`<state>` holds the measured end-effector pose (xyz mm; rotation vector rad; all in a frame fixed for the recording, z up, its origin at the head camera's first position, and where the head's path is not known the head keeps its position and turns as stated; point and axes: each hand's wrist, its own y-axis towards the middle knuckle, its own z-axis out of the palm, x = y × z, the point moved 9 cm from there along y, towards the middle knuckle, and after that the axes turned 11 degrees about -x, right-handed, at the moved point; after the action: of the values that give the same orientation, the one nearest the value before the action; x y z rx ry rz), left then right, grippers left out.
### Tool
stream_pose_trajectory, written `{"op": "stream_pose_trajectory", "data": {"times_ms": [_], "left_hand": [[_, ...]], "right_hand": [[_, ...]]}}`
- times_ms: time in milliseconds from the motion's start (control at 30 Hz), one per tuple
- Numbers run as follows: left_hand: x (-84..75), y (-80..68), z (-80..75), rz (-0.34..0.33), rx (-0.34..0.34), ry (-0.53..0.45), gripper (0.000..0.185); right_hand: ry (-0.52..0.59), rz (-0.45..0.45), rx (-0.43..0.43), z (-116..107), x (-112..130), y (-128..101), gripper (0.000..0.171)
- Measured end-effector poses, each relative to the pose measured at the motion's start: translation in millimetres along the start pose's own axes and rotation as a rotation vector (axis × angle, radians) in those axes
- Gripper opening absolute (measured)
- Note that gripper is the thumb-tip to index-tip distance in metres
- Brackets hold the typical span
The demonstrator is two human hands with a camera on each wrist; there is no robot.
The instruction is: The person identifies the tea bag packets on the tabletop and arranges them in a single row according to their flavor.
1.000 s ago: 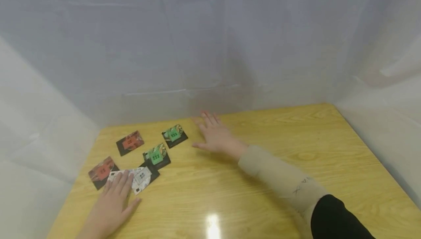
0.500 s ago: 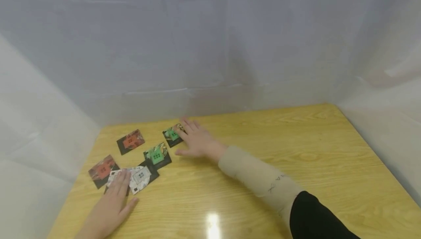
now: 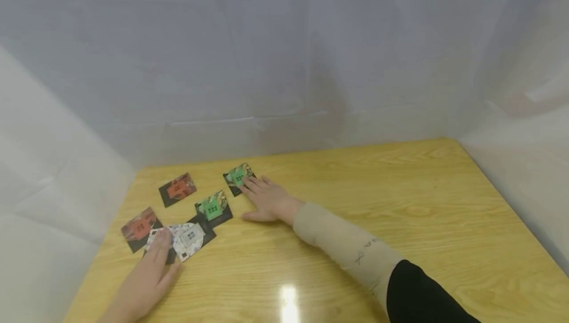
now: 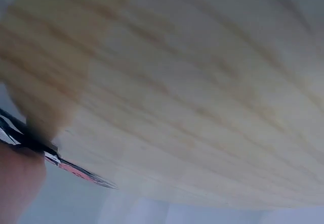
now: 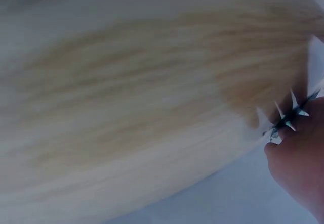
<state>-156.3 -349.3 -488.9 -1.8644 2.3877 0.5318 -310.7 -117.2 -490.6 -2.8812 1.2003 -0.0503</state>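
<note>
Several flat picture cards lie on the wooden table in the head view. My left hand rests its extended fingers on a white and black card, covering part of it. Touching that card is a second white and black card; a red and black card sits at its other side. My right hand lies with fingers spread, fingertips on the lower right of a far green and black card. Between the hands is another green card, its lower corner meeting the second white card.
Another red card lies at the back left. The wooden table runs to a pale sheet hung behind it and along both sides. Light glares off the table's front.
My right hand has moved left from the bare table onto the far green card, which has shifted slightly up and right. The left hand has drawn back a little over the white card.
</note>
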Motion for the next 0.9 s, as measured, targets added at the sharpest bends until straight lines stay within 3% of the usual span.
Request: {"op": "stream_pose_trajectory", "data": {"times_ms": [467,700,900], "left_hand": [[-2.5,-1.0,-1.5,0.059,-0.045,0.078,0.076],[-1.0,-5.6,-6.6,0.112,-0.126,0.105,0.078],[1.5,-8.2,-5.1,0.106,-0.089,0.111,0.077]], "right_hand": [[-0.011,0.003,-0.02,2,-23,-16,0.088],[0.006,0.0,-0.028,1,-28,-22,0.089],[0.009,0.004,-0.017,3,-34,-28,0.088]]}}
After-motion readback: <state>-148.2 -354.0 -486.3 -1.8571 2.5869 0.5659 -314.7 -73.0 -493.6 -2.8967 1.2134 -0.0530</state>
